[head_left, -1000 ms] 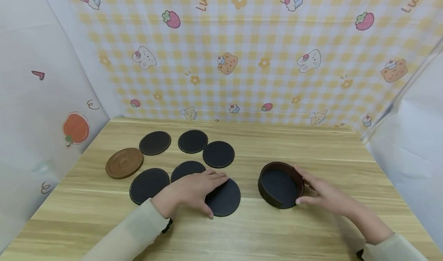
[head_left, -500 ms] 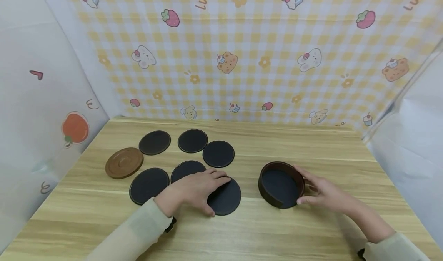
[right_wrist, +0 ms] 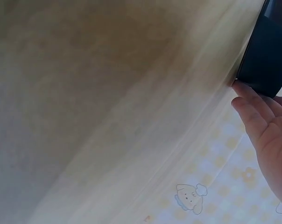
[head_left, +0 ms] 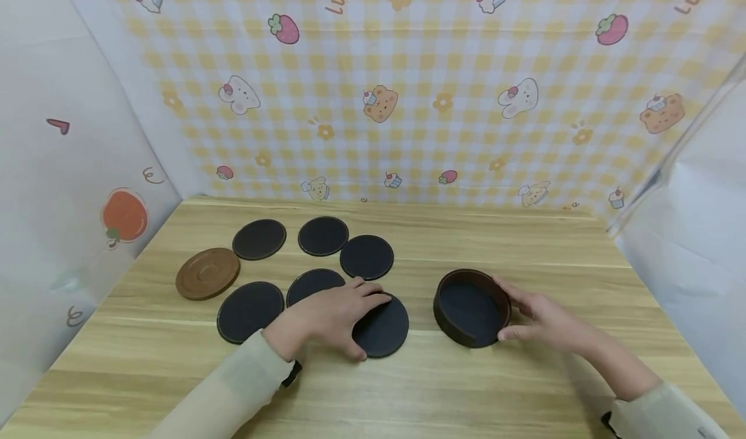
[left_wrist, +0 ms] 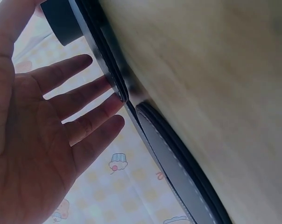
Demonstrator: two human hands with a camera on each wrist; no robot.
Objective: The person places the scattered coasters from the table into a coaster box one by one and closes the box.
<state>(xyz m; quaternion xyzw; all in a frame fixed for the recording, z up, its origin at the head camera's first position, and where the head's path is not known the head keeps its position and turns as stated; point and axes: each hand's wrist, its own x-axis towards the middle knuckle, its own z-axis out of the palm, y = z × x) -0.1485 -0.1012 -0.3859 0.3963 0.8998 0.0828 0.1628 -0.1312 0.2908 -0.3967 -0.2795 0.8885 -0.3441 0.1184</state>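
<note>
In the head view my left hand point(head_left: 329, 316) grips a round black coaster point(head_left: 387, 330), thumb at its near edge and fingers across its far edge. The left wrist view shows the left hand point(left_wrist: 43, 126) with fingers spread, fingertips against the thin edge of the coaster point(left_wrist: 103, 56). To the right, my right hand point(head_left: 542, 322) holds a round dark holder point(head_left: 445, 326) by its right side, with the thumb in front and fingers behind. Its floor is black and its inner wall brown. From the right wrist, the hand point(right_wrist: 267, 128) reaches along the holder's outer wall point(right_wrist: 264, 58).
Several other black coasters lie flat left of centre, one point(head_left: 315, 282) partly hidden behind the left hand and another point(head_left: 250, 313) near the left forearm. A brown ridged disc point(head_left: 208, 274) lies farthest left. Patterned cloth point(head_left: 326, 70) rises behind the wooden table point(head_left: 408, 400).
The left hand has slid the black coaster slightly right and away, toward the holder. The right hand and holder stay almost where they were.
</note>
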